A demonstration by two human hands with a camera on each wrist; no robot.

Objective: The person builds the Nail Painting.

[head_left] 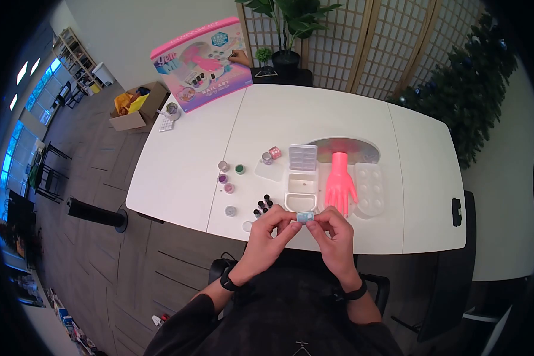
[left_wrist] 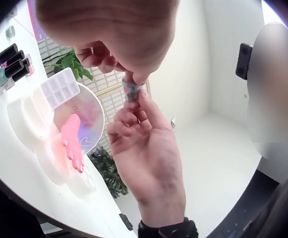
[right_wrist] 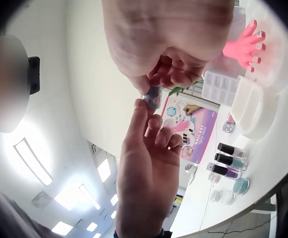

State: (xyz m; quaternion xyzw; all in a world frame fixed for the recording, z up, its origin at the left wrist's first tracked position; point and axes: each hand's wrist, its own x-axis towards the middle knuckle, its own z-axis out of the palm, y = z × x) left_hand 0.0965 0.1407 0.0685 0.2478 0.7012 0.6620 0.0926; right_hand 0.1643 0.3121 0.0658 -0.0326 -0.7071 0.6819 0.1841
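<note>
Both hands pinch one small light-blue-grey container between them, above the table's front edge. My left hand has thumb and fingertips on its left side; my right hand pinches its right side. In the left wrist view the left hand is above and the right hand below, with the container between the fingertips. The right wrist view shows the container too, partly covered by fingers. Its contents are too small to tell.
A pink model hand lies beyond my hands, beside a white tray and a mould with round hollows. Dark-capped bottles and small jars stand left. A boxed kit stands at the back left.
</note>
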